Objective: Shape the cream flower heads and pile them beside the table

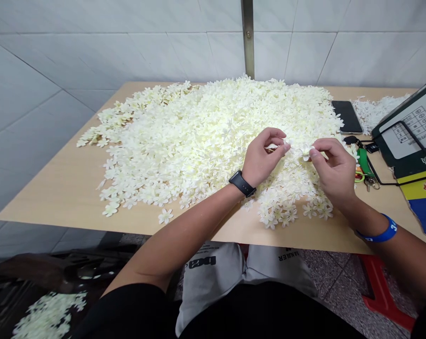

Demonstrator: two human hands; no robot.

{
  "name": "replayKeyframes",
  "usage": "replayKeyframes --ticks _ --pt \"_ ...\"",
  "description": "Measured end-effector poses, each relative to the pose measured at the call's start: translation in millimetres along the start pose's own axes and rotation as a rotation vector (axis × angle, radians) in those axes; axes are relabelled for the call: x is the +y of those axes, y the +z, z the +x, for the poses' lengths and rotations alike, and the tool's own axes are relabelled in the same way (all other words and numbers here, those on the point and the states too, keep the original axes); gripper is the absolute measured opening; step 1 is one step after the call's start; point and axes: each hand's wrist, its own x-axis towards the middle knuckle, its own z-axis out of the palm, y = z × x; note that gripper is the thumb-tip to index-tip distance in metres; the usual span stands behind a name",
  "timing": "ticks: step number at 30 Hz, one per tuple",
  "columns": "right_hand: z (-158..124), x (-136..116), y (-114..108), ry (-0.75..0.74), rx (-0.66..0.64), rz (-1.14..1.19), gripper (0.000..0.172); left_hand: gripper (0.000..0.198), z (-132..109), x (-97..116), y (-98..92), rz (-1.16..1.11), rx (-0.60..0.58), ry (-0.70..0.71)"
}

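Observation:
A broad heap of cream-white artificial flowers [198, 136] covers much of the table. Above its right side, my right hand [334, 169] pinches one white artificial flower [306, 153] between thumb and forefinger. Close by on the left, my left hand [264, 157] is closed, its thumb and fingertips meeting at a small white bit [287, 141]. Whether that bit is a whole flower or only part of one, I cannot tell. The two hands are a short gap apart. A single loose flower [165, 216] lies near the front edge.
Right of the heap lie a dark phone [347, 117], a pile of small white pieces [380, 112] and keys with a green tag [365, 164]. A dark printed box [410, 127] stands at the right. More flowers [52, 315] are low at left; a red stool [384, 296] is below.

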Motion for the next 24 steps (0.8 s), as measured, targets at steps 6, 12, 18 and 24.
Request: replayKeyframes --ticks 6,12,18,24 --pt "-1 1 0 0.124 -0.023 0.051 0.014 0.016 0 -1 -1.6 0.146 -0.027 0.066" --pt "-2 1 2 0.176 -0.011 0.151 0.016 0.018 -7 1 1.7 0.438 0.046 0.420" --pt "-4 -3 4 0.196 -0.118 0.204 0.015 0.013 -12 -3 5.8 0.341 0.007 0.509" --pt "-1 3 2 0.261 -0.181 0.290 0.019 0.007 -9 1 4.5 0.162 0.031 0.371"
